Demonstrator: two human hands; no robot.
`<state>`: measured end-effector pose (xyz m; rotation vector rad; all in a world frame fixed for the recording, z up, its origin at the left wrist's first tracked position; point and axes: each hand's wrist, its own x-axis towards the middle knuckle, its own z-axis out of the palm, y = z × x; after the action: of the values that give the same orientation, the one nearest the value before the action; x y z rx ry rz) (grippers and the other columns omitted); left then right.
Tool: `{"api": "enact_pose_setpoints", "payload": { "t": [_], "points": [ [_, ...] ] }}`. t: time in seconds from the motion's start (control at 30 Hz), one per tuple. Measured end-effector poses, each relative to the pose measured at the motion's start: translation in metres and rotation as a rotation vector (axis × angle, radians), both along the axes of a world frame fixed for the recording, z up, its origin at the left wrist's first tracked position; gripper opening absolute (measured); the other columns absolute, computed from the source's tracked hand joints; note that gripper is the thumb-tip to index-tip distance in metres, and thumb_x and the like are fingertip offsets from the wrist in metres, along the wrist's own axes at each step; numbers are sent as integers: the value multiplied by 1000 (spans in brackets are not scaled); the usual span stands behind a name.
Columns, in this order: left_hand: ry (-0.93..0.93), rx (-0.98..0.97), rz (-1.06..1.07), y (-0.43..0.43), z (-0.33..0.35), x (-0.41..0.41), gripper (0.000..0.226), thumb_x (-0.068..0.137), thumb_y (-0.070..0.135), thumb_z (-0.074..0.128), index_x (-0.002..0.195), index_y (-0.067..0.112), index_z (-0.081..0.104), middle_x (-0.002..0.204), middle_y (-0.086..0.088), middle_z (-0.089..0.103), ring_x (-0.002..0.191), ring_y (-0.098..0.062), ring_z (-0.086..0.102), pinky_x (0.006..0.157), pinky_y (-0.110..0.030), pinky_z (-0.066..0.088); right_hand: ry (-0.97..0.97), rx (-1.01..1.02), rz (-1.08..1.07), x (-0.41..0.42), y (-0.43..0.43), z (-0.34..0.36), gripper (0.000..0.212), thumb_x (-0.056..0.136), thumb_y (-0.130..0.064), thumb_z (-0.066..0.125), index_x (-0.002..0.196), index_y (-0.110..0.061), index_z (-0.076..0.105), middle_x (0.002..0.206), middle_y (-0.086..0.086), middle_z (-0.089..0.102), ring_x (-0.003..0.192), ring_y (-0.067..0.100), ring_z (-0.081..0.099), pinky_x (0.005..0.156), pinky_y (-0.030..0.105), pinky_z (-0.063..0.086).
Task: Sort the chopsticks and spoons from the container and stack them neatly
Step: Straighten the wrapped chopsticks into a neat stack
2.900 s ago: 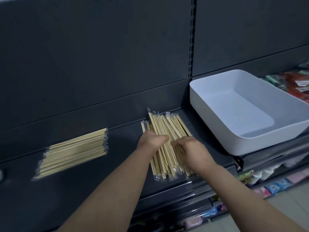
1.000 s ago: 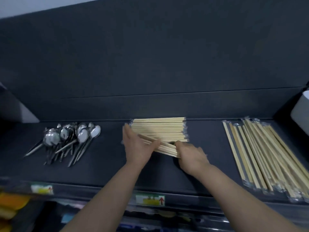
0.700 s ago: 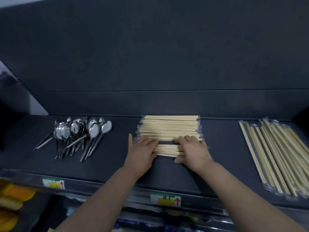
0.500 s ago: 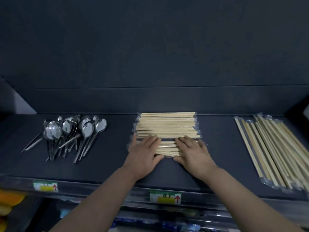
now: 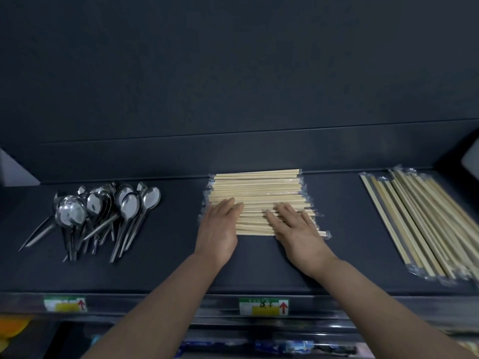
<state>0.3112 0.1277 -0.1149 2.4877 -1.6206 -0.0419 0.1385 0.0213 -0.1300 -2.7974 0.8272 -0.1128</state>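
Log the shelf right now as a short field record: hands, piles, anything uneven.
left hand: flat, fingers straight, pressing the left part of the middle chopstick stack
right hand: flat, fingers straight, on its right part
middle chopstick stack: wrapped, lying crosswise; near rows jut out at right
right chopstick pile: wrapped, lying front to back, fanned
spoons: metal, heaped at left, untouched
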Motion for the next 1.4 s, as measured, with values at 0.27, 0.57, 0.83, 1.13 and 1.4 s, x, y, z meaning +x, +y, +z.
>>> {"api": "enact_pose_setpoints", "payload": {
  "t": [0.27, 0.57, 0.83, 1.13, 1.4],
  "points": [
    [-29, 187, -19, 6, -9, -7, 65, 102, 51, 18, 155, 20, -3, 163, 3, -8, 149, -15, -10, 119, -51, -5, 141, -13, -167, -3, -1, 0, 88, 71, -77, -16, 148, -34, -19, 157, 2, -25, 137, 18, -34, 111, 49, -20],
    [294, 43, 270, 14, -16, -8, 85, 96, 61, 27, 153, 11, -12, 161, -8, -18, 148, -27, -16, 121, -43, -3, -126, 233, -271, -9, -1, 2, 104, 81, -67, 55, 152, -30, -12, 157, 6, -27, 142, 24, -29, 119, 44, -10],
    [-5, 120, 16, 19, -15, -17, 70, 99, 58, 21, 154, 25, -6, 161, -2, -19, 147, -22, -21, 118, -50, -14, 67, -38, -103, -4, 8, 0, 78, 86, -70, 9, 151, -33, -13, 156, 2, -27, 140, 21, -34, 110, 52, -21],
    [25, -4, -58, 2, -18, -7, 49, 105, 32, 35, 152, 25, 25, 161, 2, 19, 150, -16, 8, 122, -40, 5, -46, 21, -152, 14, 4, 4, 58, 103, -36, 35, 154, -16, 15, 161, -2, 11, 148, 15, -2, 117, 34, -8],
    [2, -1, -101, 6, -17, -13, 53, 105, 39, 27, 153, 19, 23, 161, 2, 18, 149, -14, 11, 121, -40, 13, 22, 26, -87, 7, 8, 5, 60, 104, -39, 27, 154, -16, 2, 161, -4, -5, 147, 12, -13, 116, 38, -12]
  ]
}}
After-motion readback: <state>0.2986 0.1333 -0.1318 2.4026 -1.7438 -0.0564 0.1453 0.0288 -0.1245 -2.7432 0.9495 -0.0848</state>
